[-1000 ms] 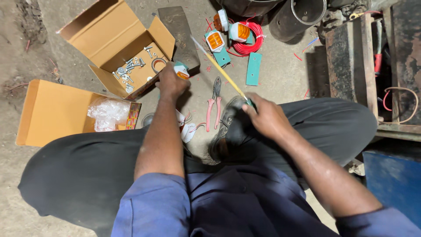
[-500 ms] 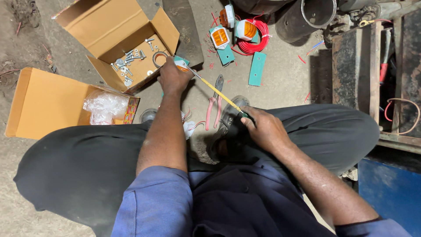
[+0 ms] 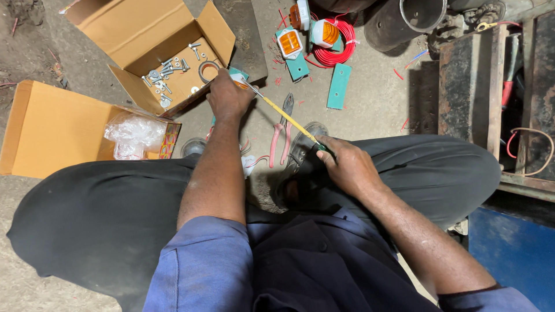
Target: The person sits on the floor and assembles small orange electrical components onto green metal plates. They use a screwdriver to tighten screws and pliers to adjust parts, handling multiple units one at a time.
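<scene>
yellow screwdriver [image 3: 287, 118] in right hand [image 3: 347, 166]

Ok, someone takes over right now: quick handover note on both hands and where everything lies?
Left hand: gripping a small teal-and-white part by the open box of bolts.
Right hand: shut on the yellow-shafted tool, whose tip meets that part.
Pink pliers lie on the floor between the knees; two orange lamps and red wire coil lie further ahead.
Done or left: cannot tell.

Bare concrete floor [image 3: 370, 110] is left open btwn pink-handled pliers [image 3: 281, 136] and green flat plate [image 3: 338, 86]; left blocked by open cardboard box [image 3: 156, 52], probably w/ screws.
</scene>
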Motion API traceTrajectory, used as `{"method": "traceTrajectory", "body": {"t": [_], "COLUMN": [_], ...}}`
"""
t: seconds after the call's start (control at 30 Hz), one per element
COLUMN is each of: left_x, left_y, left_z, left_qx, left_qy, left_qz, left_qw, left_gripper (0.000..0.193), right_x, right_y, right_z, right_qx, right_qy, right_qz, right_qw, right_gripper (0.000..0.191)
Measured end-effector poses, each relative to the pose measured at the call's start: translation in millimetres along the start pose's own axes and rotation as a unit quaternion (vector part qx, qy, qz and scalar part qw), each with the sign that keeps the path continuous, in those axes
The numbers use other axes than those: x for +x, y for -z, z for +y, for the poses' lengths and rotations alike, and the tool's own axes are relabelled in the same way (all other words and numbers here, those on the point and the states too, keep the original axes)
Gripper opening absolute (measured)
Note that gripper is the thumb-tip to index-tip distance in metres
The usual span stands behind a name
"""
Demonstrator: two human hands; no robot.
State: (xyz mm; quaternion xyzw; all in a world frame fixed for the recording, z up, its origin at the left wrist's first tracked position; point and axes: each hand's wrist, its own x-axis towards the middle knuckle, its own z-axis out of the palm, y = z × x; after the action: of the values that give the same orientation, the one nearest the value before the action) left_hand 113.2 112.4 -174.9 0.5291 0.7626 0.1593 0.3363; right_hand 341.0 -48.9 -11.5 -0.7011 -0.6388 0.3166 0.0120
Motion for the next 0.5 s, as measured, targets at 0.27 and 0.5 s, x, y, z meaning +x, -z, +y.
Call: {"method": "traceTrajectory", "body": {"t": [0.27, 0.5], "left_x": [2, 1], "left_y": [-14, -16], "left_z": [-3, -2], "left_qx": [0.044, 0.073], "left_qy": [-0.054, -0.105], "left_qz": [0.027, 0.035], "left_qw": [0.997, 0.991], "left_gripper": [0.062, 0.059], "right_x": [-6, -6], "right_y": [-5, -5], "right_z": [2, 12], "right_qx": [-0.086, -0.169], "right_qy": [0.023, 0.065], "right_qz": [0.055, 0.171], "right_qw": [0.995, 0.968], "right_gripper": [0.039, 0.033]}}
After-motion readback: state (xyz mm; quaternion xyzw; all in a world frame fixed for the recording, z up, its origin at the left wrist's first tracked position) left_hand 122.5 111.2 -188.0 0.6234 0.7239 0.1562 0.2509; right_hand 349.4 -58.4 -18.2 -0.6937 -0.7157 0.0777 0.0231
